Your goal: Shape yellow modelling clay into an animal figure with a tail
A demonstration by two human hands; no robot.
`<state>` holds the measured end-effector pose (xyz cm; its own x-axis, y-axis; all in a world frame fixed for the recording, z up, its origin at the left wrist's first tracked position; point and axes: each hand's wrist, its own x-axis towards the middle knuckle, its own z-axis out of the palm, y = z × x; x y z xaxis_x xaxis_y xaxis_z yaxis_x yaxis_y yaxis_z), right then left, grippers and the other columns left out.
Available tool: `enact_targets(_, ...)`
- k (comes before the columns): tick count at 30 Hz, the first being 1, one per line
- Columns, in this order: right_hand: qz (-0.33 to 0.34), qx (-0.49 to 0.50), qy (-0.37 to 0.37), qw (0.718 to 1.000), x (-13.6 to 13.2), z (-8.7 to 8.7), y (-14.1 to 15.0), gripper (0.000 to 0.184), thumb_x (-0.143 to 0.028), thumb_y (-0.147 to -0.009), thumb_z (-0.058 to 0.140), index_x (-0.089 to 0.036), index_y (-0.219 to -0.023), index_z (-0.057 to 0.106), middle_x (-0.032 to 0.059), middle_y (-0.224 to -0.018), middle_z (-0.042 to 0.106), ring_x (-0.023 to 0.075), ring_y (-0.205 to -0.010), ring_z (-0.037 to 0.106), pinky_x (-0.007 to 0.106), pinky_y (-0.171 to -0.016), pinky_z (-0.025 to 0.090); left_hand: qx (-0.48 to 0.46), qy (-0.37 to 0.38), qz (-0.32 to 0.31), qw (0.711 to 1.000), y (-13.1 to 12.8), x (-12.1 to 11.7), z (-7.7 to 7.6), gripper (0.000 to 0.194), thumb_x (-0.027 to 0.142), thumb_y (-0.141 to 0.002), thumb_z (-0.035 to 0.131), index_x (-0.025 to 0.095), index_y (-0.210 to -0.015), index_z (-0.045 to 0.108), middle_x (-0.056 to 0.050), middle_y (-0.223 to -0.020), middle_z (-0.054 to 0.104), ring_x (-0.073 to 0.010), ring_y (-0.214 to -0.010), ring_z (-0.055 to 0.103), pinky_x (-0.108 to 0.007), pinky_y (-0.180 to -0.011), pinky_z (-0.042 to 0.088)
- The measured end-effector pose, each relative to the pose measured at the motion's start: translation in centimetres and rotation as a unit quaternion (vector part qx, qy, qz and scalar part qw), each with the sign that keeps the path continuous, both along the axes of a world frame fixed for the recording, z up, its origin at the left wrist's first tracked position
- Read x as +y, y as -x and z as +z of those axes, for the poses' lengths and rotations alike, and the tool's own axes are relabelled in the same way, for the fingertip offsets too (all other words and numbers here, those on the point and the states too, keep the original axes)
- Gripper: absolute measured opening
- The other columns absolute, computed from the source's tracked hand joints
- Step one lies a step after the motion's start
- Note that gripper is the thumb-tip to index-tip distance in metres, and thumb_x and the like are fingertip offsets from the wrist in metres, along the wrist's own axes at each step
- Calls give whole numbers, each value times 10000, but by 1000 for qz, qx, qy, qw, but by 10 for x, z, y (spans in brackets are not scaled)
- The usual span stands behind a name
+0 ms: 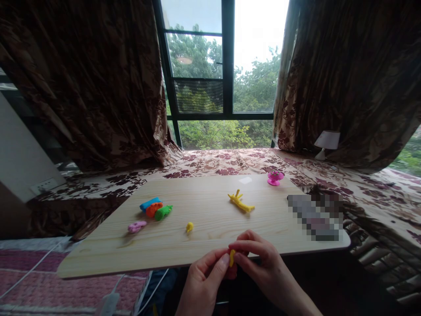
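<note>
Just off the near edge of the table, a small piece of yellow modelling clay [232,258] is pinched between my two hands. My left hand [208,277] grips it from the left with thumb and forefinger. From the other side, the fingertips of my right hand [259,261] press on it. Beyond them on the wood lies a yellow clay figure [241,202] with several thin branching limbs. A small yellow clay lump [190,227] sits to the left of that figure.
Blue clay [150,205], orange clay [154,210], green clay [163,213] and pink clay [137,226] lie on the left of the table [108,252]. A pink clay piece with green dots [275,177] stands at the far right. A pixelated object [314,217] lies on the right.
</note>
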<state>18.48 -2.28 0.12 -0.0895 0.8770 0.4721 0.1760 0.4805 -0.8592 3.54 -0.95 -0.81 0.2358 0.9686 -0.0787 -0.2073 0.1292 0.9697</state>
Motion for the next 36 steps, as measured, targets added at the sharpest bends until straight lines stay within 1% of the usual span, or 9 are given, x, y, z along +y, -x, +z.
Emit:
enact_targets(7,-104,-15,-66,992,-3,-5,6,73,-182,-789,605,-212,-775,670,16,-750,558,162,-749,555,293,-673,475,-53,62,5,997,-1,1,-4,274,361,-633,717,137,-792,724,-52,-648,682,-142,-602,594,-249,-620,498)
enact_targets(9,-86,-19,-49,995,-4,-4,4,70,-189,-793,603,-208,-788,670,19,-769,564,162,-758,561,287,-680,478,-61,75,13,995,-2,0,-3,288,355,-609,736,140,-801,725,-47,-647,679,-142,-609,597,-246,-624,497)
enact_targets(12,-18,-25,-11,999,-5,2,-1,127,-200,-830,569,-212,-899,674,25,-823,585,152,-780,576,271,-702,483,-78,90,13,993,-3,0,-3,281,342,-589,751,143,-786,728,-33,-621,661,-121,-578,574,-230,-595,489)
enact_targets(15,-17,-18,-18,1000,-4,4,-4,147,-199,-838,562,-215,-940,667,26,-840,587,152,-797,576,274,-722,481,-85,88,3,992,-3,1,-5,283,354,-600,744,134,-777,729,-30,-604,641,-111,-568,552,-223,-569,484)
enact_targets(19,-76,-65,-62,993,-1,-5,0,104,-183,-818,579,-223,-847,671,27,-802,574,163,-774,554,296,-690,473,-90,90,0,992,-4,1,-8,266,348,-624,731,117,-756,729,-42,-613,642,-111,-567,546,-224,-561,482)
enact_targets(23,-152,-126,-145,969,-3,-11,8,159,-137,-804,569,-226,-890,670,48,-788,568,187,-768,522,334,-673,455,-121,112,5,986,-4,0,-5,246,298,-632,737,126,-807,730,-42,-653,667,-104,-597,559,-212,-610,484)
enact_targets(26,-131,-131,-156,970,-6,-10,12,204,-111,-796,566,-220,-931,672,56,-794,557,184,-761,519,321,-653,457,-141,116,3,983,-3,0,-4,233,275,-650,728,134,-836,726,-33,-657,666,-99,-607,557,-221,-649,485)
enact_targets(30,-119,-114,-129,978,-7,-8,12,216,-120,-812,558,-242,-945,676,49,-810,542,179,-778,514,315,-660,455,-142,95,-9,985,-3,1,-8,217,303,-679,702,117,-788,720,-26,-624,639,-94,-585,536,-206,-597,469)
enact_targets(36,-44,-65,-72,994,-9,-3,5,261,-132,-851,508,-250,-1046,634,51,-937,538,173,-901,521,322,-781,460,-127,94,-35,987,-3,0,-11,232,288,-673,708,131,-844,708,-23,-639,635,-93,-600,534,-209,-626,462)
